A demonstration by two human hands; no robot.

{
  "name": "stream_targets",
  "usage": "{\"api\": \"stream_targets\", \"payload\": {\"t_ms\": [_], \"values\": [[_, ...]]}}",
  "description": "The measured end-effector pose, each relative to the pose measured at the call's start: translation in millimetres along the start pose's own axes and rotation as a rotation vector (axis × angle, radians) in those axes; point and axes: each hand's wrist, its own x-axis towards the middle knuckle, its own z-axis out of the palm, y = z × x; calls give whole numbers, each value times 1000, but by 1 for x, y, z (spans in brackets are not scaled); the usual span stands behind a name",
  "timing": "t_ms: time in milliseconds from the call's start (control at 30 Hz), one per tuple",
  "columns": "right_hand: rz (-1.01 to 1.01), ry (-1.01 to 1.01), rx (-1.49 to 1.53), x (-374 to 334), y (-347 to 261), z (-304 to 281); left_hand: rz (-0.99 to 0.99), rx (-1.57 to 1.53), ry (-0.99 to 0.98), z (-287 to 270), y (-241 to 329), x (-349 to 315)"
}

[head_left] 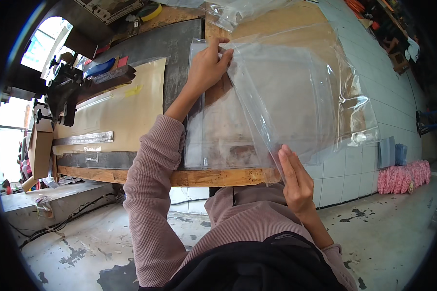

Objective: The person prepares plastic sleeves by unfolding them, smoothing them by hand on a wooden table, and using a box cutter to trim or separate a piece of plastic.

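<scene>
A clear plastic sheet (301,87), perhaps a flat bag, slants over a stack of clear plastic sheets (218,140) on the wooden tabletop. My left hand (210,65) is at its far left corner, thumb and fingers closed on the edge. Down at the near edge, my right hand (296,182) pinches the same sheet between thumb and straight fingers. Its left edge runs diagonally between both hands, raised off the stack. Which layers each hand grips is partly hidden by glare and see-through plastic.
A dark machine (65,85) stands at the left, beside a tan board (131,106) with a metal ruler (85,138) on it. More clear plastic (238,12) lies at the far end. Pink bundles (405,177) sit on the floor to the right, past the wooden table edge (213,177).
</scene>
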Motion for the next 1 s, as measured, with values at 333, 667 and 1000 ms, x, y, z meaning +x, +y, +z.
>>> {"api": "stream_targets", "payload": {"t_ms": [333,667,1000], "values": [[-44,-86,-310,-12,-2,12,62,9,-50,-1,0,8],[-67,-271,-306,-7,-1,-3,186,126,37,6,-3,5],[-79,-445,-397,-4,-8,-12,420,580,0,6,48,-41]]}}
